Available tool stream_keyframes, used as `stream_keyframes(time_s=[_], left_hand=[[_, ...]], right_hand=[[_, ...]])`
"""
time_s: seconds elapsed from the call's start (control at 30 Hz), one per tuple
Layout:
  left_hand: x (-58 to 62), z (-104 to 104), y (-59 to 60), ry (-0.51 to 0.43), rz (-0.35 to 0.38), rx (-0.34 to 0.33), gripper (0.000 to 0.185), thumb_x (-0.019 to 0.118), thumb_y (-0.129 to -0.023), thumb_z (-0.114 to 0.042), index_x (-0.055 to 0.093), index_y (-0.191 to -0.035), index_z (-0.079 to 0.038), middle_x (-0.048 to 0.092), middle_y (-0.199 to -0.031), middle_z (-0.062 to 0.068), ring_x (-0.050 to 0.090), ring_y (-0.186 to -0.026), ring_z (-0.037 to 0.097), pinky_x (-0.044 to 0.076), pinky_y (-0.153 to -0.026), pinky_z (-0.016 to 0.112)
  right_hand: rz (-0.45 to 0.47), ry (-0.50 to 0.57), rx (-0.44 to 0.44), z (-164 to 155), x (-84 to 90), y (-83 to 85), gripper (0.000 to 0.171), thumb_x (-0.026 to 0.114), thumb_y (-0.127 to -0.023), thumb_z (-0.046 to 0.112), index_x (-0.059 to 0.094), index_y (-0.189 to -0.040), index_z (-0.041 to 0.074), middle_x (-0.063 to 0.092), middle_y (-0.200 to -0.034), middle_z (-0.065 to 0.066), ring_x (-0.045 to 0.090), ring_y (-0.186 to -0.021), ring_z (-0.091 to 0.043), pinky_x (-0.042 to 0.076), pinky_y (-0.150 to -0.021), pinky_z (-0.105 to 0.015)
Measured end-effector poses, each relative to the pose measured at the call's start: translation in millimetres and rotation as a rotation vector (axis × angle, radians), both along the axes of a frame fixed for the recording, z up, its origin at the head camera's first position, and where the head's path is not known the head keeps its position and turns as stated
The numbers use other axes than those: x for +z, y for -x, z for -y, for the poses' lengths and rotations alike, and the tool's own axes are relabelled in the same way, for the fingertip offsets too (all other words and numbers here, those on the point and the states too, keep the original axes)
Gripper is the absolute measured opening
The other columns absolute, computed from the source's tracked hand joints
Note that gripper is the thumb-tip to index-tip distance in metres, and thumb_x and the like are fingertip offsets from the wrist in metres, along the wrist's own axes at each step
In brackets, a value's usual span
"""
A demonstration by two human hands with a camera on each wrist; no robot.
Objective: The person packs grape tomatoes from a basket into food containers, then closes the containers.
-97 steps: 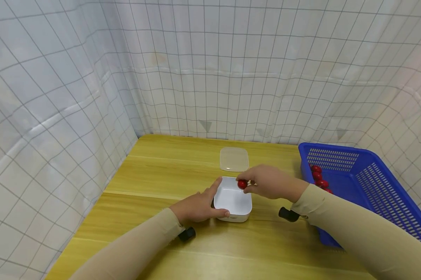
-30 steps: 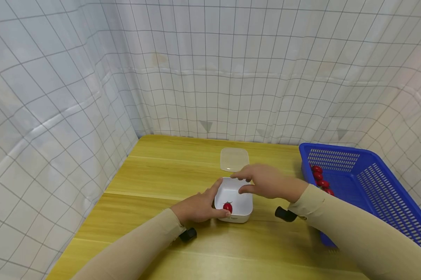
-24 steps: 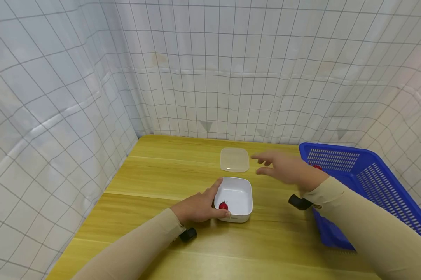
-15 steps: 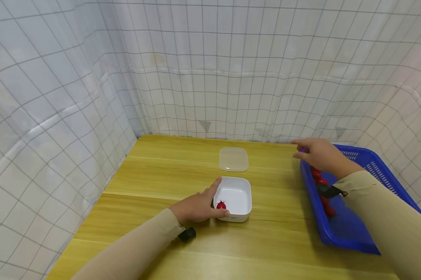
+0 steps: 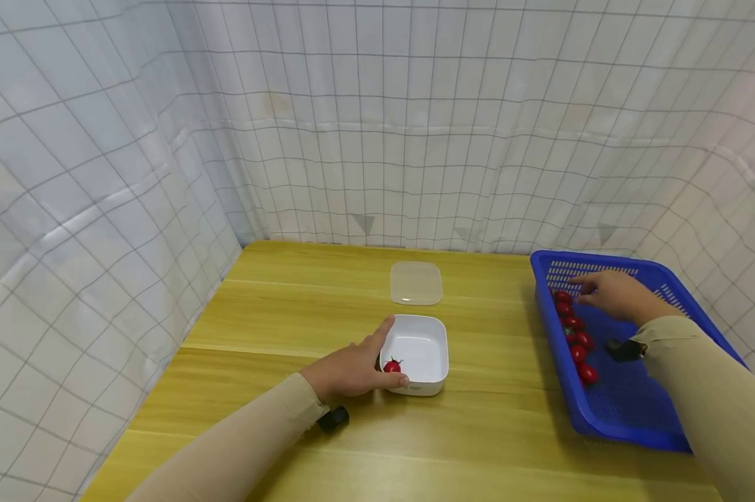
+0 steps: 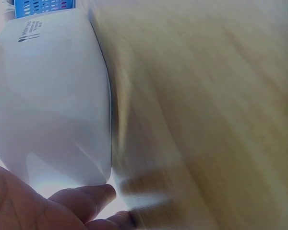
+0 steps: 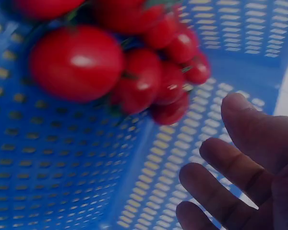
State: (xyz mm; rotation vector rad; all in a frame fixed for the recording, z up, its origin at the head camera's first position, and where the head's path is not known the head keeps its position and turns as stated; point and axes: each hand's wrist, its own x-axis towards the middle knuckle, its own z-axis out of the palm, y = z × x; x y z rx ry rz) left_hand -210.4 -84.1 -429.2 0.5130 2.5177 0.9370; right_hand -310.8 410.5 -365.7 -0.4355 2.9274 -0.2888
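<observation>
My left hand (image 5: 352,369) holds a white plastic food container (image 5: 443,352) from its left side, thumb over the near rim and index finger at the far left corner. In the left wrist view its fingers lie against the container's wall (image 6: 53,96). One cherry tomato (image 5: 392,366) with a green stem sits inside, near the thumb. My right hand (image 5: 618,296) hovers inside the blue basket (image 5: 578,401), just right of a row of red cherry tomatoes (image 5: 583,340). The right wrist view shows the right fingers (image 7: 209,189) spread and apart from the tomatoes (image 7: 77,62).
A translucent lid (image 5: 416,283) lies flat on the wooden table (image 5: 289,300) behind the container. The basket's raised walls stand at the right. White grid-patterned sheets (image 5: 377,139) enclose the back and sides.
The right hand let go of a cherry tomato in the container, then moved right, fingers spread, into the basket. The tomato rolled to the near left corner. The left hand stayed put.
</observation>
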Motion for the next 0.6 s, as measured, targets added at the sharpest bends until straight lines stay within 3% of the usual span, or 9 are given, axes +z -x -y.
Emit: stream_keyframes(time_s=[0.3, 0.6], left_hand=[[-1.4, 1.0, 0.3, 0.001, 0.005, -0.002, 0.115, 0.072, -0.089, -0.066, 0.002, -0.171, -0.028, 0.043, -0.163, 0.012, 0.057, -0.126, 0.03, 0.045, -0.108, 0.051], [-0.1, 2.1, -2.1, -0.001, 0.018, 0.012, 0.115, 0.074, -0.089, -0.065, 0.002, -0.171, -0.029, 0.038, -0.168, 0.012, 0.054, -0.136, 0.035, 0.042, -0.114, 0.056]], right_hand=[[0.049, 0.021, 0.039, -7.5, -10.5, -1.2, 0.043, 0.07, -0.097, 0.006, 0.064, -0.137, -0.007, 0.076, -0.109, -0.025, 0.072, -0.098, -0.041, 0.057, -0.083, -0.058], [0.03, 0.059, 0.083, -3.1, -25.8, 3.8, 0.044, 0.071, -0.092, 0.004, 0.068, -0.135, -0.002, 0.073, -0.119, -0.029, 0.07, -0.101, -0.039, 0.055, -0.087, -0.058]])
